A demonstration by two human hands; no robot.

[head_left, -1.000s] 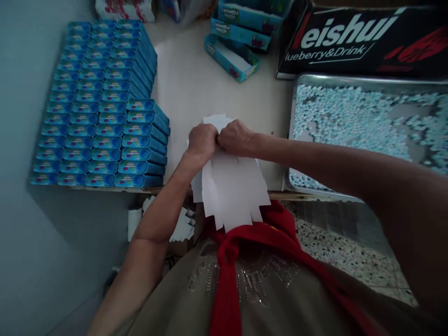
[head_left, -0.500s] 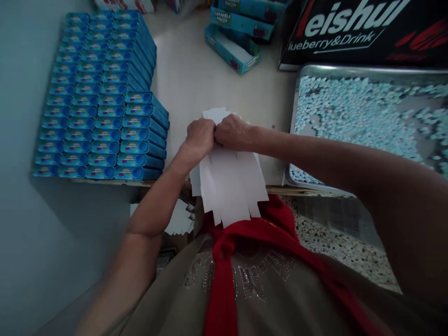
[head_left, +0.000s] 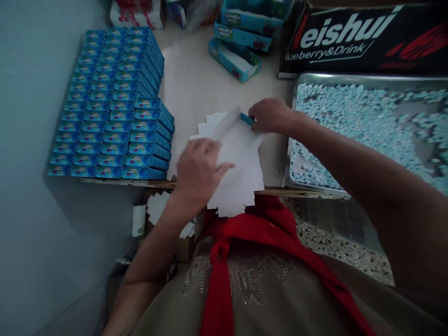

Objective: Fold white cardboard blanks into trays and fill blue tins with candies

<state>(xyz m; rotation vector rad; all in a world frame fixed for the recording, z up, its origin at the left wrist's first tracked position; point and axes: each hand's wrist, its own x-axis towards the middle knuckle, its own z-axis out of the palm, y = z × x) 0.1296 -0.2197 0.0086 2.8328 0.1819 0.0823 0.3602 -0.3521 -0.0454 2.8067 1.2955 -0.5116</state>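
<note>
Several flat white cardboard box blanks (head_left: 236, 186) with notched edges lie in a loose stack at the table's front edge, partly overhanging it. My right hand (head_left: 269, 114) pinches the far right end of the top blank, where a strip of its blue printed side (head_left: 247, 119) shows folded up. Over the left side of the stack is my left hand (head_left: 199, 170), slightly blurred, with its thumb stretched out and its fingers apart. Whether its fingertips touch the card I cannot tell.
Rows of blue printed boxes (head_left: 115, 126) stand stacked on the left. At the right lies a metal tray (head_left: 292, 140) of pale blue and white candies (head_left: 343, 126), with a black carton (head_left: 336, 46) behind it. An open blue display box (head_left: 236, 60) sits at the back.
My hands were together at the blank's far part and have come apart. The right moved right with the blank's end; the left moved toward me and opened. The view shifted slightly.
</note>
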